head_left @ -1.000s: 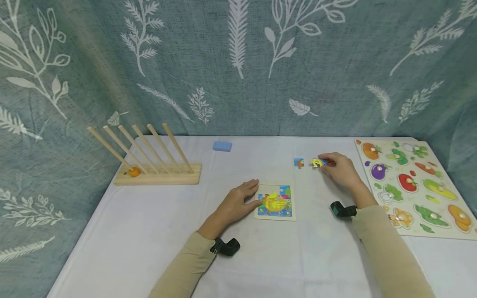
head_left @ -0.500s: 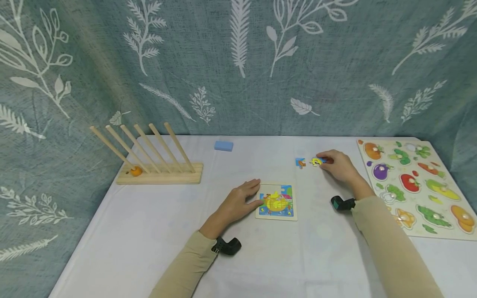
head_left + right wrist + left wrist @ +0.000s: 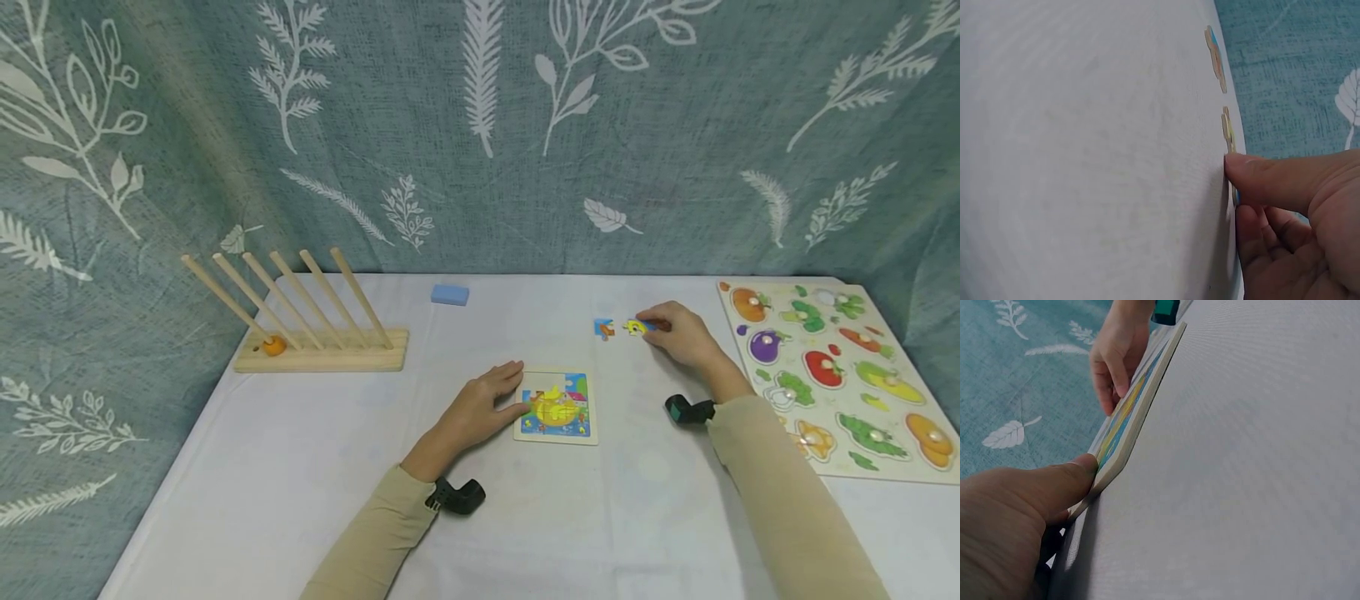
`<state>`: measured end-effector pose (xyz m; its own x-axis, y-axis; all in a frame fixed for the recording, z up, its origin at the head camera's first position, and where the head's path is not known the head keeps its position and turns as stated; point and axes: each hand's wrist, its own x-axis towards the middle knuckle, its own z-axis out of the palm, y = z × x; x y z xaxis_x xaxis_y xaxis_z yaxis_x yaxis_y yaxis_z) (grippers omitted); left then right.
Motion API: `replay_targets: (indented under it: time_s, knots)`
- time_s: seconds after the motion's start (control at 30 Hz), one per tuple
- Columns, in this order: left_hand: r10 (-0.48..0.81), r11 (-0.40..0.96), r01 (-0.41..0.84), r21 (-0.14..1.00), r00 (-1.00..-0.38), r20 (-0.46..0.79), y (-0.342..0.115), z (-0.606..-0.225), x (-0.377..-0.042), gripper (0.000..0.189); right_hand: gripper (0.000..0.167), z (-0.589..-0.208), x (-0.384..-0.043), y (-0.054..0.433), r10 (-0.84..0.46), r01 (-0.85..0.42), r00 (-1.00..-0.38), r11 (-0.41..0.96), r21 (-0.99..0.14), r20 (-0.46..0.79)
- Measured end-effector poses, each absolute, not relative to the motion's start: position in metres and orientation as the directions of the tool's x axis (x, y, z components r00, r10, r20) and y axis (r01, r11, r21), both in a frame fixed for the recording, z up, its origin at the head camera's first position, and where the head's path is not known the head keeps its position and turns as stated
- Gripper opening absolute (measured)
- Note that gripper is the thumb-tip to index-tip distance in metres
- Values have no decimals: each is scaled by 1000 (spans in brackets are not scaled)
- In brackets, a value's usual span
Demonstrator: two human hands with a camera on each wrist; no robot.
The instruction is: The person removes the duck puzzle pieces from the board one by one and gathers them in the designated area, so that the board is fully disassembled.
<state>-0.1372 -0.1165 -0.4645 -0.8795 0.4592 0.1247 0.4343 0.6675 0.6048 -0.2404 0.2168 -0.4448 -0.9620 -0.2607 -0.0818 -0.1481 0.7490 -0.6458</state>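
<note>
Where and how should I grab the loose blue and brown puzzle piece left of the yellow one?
Probably best to pinch the blue and brown piece by its near and far edges, coming from above on the near side: it lies thin and flat on the white table, and the yellow piece sits close on its right.

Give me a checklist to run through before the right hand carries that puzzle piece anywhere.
1. Right hand pinching the yellow-and-blue piece: ok, thumb and finger are on it.
2. Piece lifted clear of the white cloth: cannot tell.
3. Second loose piece apart from it: ok, a gap shows between them.
4. Puzzle tray steadied: ok, the left hand touches its left edge.
5. Room in the tray: ok, a bare patch shows at the upper left.
6. Piece turned to fit that patch: cannot tell, fingers cover part of it.
</note>
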Motion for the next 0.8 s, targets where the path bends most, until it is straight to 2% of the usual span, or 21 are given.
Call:
replay_targets:
  time_s: [0.43,0.8]
  knots:
    - [455,668,432,606,-881,127,-117,-465,-137,60,48,-435,-234,219,-199,-31,-969,690,-723,-148]
    - [456,665,433,609,-881,128,-117,-464,-137,60,46,-427,-212,195,-283,-123,-957,588,-799,-61]
